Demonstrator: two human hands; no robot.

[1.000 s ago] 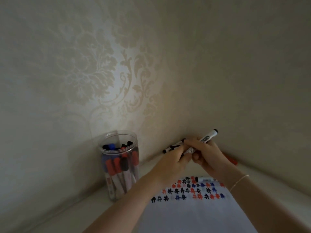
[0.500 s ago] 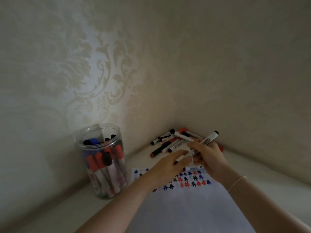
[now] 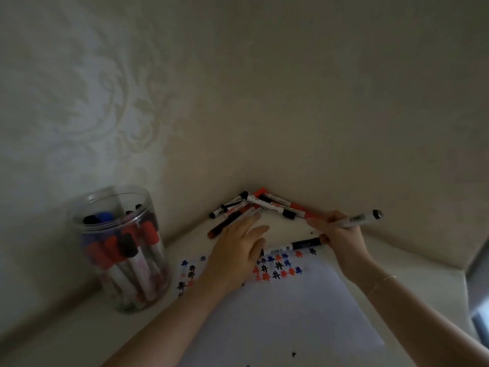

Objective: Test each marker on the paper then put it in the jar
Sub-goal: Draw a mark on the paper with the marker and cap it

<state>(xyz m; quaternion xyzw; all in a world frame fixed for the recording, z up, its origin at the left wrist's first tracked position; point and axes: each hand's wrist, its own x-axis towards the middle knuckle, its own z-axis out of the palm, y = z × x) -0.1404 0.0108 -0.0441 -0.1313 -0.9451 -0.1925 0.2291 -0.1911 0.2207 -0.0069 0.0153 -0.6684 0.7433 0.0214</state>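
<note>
Paper lies between jar and corner pile. Left hand rests flat, fingers straight; right hand grips 1 marker. Likely testing step: next, tip onto paper.

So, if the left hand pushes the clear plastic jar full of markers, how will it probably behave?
The clear plastic jar is tall and upright, so a push near its rim may tip it. Packed with many markers, it probably feels fairly heavy and slides rather than skids away. Its smooth wall looks somewhat slippery.
</note>
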